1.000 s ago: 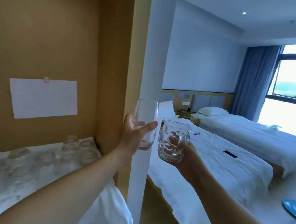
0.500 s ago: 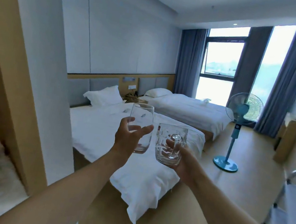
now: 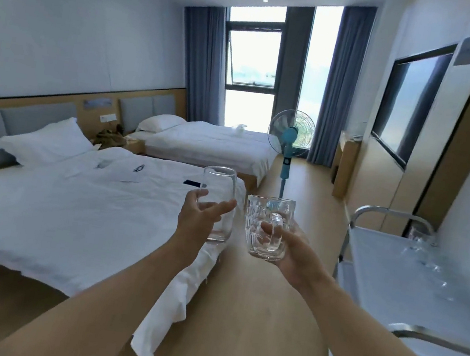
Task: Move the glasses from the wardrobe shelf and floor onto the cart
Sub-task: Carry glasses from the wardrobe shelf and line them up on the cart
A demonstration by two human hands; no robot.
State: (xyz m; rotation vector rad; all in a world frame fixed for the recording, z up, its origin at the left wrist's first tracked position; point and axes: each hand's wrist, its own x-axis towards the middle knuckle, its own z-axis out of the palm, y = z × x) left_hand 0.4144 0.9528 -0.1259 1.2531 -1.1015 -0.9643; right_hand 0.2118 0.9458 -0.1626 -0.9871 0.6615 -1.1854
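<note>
My two bare forearms reach out over the wooden floor (image 3: 240,316). My left hand (image 3: 195,220) has its fingers (image 3: 222,206) and thumb wrapped round a tall plain glass (image 3: 220,194), which I hold upright. Just beside it, apart by a narrow gap, my right hand (image 3: 290,248) grips a dimpled glass mug (image 3: 263,221) by its handle, also upright. Both seem to have nothing in them.

At my right stands the cart (image 3: 389,280), its top shelf covered in pale cloth, with metal rails at the near and far ends. Several clear glasses (image 3: 428,261) already stand on it toward the wall side; they are blurred and I cannot count them.

At my left is a bed (image 3: 55,212) with white sheets, one corner of the sheet hanging down to the floor. A dark flat thing (image 3: 191,183) lies on it, partly behind my tall glass, along with a white item bearing a dark mark I cannot read. Between me and the window stands a blue pedestal fan (image 3: 290,137) in the aisle. A second bed (image 3: 212,141) lies beyond the first, with a cluttered nightstand between them. A dark screen (image 3: 409,103) hangs on the right wall. Farthest off are blue curtains (image 3: 202,63) and the bright window (image 3: 251,58). No writing can be read anywhere.
</note>
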